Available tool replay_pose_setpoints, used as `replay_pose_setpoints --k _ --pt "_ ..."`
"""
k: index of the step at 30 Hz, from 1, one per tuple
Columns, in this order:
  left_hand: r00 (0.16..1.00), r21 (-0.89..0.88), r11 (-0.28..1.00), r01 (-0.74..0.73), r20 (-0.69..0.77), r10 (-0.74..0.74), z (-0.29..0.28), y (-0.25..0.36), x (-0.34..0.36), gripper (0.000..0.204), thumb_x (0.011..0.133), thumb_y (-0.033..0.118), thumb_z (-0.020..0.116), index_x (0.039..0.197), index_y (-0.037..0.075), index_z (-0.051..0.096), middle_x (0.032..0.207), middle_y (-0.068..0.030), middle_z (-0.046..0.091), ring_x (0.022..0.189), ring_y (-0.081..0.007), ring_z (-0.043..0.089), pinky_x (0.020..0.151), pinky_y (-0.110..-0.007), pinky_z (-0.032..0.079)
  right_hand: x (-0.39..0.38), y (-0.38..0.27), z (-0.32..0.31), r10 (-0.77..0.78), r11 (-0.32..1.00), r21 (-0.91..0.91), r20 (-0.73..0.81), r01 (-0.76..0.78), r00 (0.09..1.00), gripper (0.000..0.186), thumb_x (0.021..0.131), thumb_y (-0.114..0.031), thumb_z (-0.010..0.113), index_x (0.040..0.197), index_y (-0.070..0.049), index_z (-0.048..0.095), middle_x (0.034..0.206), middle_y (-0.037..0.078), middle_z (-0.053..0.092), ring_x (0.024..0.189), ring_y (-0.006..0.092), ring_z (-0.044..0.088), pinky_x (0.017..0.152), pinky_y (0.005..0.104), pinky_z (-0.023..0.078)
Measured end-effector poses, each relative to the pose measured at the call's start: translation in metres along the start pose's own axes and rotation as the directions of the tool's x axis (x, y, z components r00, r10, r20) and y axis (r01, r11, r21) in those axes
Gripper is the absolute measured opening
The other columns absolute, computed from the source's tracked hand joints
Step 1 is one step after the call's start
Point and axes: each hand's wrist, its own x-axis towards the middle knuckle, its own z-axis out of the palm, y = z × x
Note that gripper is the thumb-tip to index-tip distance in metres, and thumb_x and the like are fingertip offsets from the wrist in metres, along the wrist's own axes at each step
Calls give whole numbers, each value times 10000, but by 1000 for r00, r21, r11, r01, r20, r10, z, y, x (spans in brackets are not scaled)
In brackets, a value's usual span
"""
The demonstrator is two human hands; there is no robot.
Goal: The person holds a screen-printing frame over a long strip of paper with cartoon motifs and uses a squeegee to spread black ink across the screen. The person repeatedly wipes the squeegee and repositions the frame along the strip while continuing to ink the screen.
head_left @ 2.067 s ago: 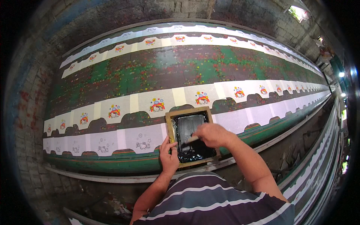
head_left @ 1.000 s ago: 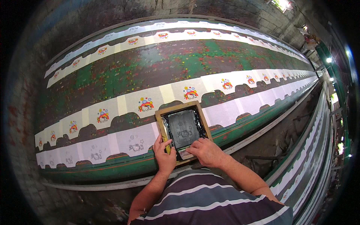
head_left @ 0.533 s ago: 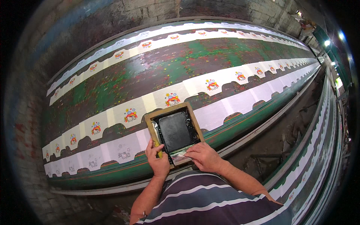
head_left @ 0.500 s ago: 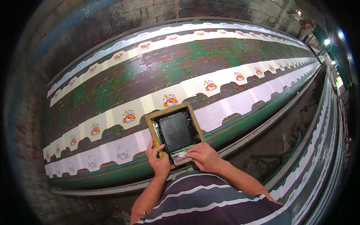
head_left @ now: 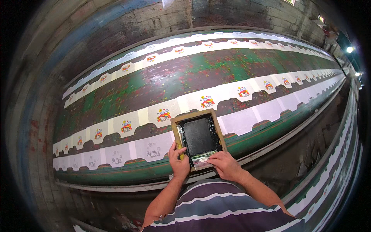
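Note:
A wooden screen-printing frame (head_left: 218,135), coated in glossy black ink around a dark central panel (head_left: 201,136), lies on a row of pale cloth pieces along the table's near side. My left hand (head_left: 178,162) is closed on the frame's left bar, fingers curled over a yellowish strip. My right hand (head_left: 225,165) pinches a flat, pale, ink-smeared squeegee (head_left: 203,160) at the frame's near end. Left of the frame, the pieces (head_left: 152,150) carry grey cartoon outlines; behind it, another row (head_left: 147,114) bears colourful cartoon prints.
The long green-and-brown speckled table (head_left: 166,77) carries two more rows of pieces (head_left: 185,47) along its far side, beside a block wall (head_left: 239,15). A metal rail (head_left: 116,188) runs along the near edge. Another table (head_left: 324,162) with white pieces stands at the right.
My right hand has moved from the screen's middle down to its near end with the squeegee. The panel looks darker and more evenly black. The view has shifted slightly.

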Motion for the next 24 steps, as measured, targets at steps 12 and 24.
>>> replay_pose_setpoints --k 12,24 --pt "998 -38 997 60 7 -60 11 -3 0 343 789 -105 707 1078 48 812 1621 -270 636 1478 -417 604 1264 -467 431 8 13 -13 -64 998 16 36 63 997 454 890 15 738 1329 -91 779 1262 112 748 1193 356 686 1020 505 538" --pt "990 -86 986 140 47 -137 9 -11 0 331 779 -96 711 1056 46 823 1648 -265 618 1519 -422 573 1284 -484 411 49 6 -9 -45 955 -269 289 126 956 318 862 -72 759 1178 -91 784 1138 125 751 1115 349 734 939 493 569"
